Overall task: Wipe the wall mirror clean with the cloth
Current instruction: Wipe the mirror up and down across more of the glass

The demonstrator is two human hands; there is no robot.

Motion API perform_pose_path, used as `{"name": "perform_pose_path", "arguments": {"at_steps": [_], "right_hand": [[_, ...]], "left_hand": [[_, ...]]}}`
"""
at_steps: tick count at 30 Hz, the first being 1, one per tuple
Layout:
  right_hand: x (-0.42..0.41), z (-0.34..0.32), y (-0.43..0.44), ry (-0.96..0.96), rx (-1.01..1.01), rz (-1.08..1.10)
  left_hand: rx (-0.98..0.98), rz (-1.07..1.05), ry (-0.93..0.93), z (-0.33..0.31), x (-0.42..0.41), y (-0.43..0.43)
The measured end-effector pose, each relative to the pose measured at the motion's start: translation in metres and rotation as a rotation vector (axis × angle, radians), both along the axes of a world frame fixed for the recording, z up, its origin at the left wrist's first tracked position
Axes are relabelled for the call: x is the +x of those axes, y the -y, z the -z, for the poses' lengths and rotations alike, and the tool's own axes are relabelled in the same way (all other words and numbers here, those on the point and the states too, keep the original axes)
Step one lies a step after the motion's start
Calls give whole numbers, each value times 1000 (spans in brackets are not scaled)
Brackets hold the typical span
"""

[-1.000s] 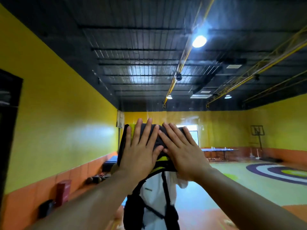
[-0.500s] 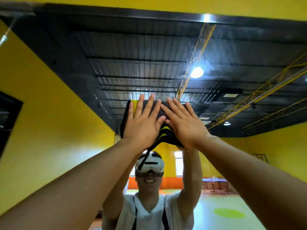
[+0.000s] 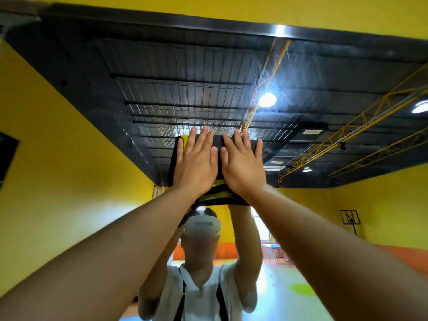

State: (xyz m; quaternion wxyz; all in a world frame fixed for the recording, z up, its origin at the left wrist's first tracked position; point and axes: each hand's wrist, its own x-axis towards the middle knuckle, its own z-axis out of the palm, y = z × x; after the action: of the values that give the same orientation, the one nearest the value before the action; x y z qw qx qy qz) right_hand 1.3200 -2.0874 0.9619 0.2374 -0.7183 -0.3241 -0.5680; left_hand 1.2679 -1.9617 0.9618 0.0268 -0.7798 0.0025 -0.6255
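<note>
The wall mirror [image 3: 324,117] fills almost the whole view and reflects a dark ceiling, yellow walls and a person with raised arms. A dark cloth with yellow stripes [image 3: 216,197] lies flat against the glass, high up near the middle. My left hand [image 3: 196,165] presses on the cloth's left part with straight, spread fingers. Beside it, thumbs nearly touching, my right hand [image 3: 243,165] presses flat on the right part. Most of the cloth is hidden under both palms.
The mirror's top edge [image 3: 208,18] runs as a dark band under a strip of yellow wall. A dark panel [image 3: 7,156] shows at the far left. Reflected low at the right are a basketball hoop [image 3: 349,217] and tables.
Both hands have slid the cloth upward on the glass, from about chest height of the reflection to above its head. My view has tilted up with them.
</note>
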Motion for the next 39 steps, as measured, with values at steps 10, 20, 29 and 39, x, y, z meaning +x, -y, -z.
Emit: {"name": "perform_pose_path", "arguments": {"at_steps": [10, 20, 29, 39], "right_hand": [[51, 13, 30, 289, -26, 153], [78, 13, 98, 255, -74, 240], [88, 94, 110, 342, -28, 162], [92, 193, 122, 373, -54, 171]], "left_hand": [[70, -224, 151, 14, 36, 31], [109, -224, 107, 17, 63, 92], [120, -256, 123, 91, 68, 103], [156, -224, 31, 188, 62, 108]]}}
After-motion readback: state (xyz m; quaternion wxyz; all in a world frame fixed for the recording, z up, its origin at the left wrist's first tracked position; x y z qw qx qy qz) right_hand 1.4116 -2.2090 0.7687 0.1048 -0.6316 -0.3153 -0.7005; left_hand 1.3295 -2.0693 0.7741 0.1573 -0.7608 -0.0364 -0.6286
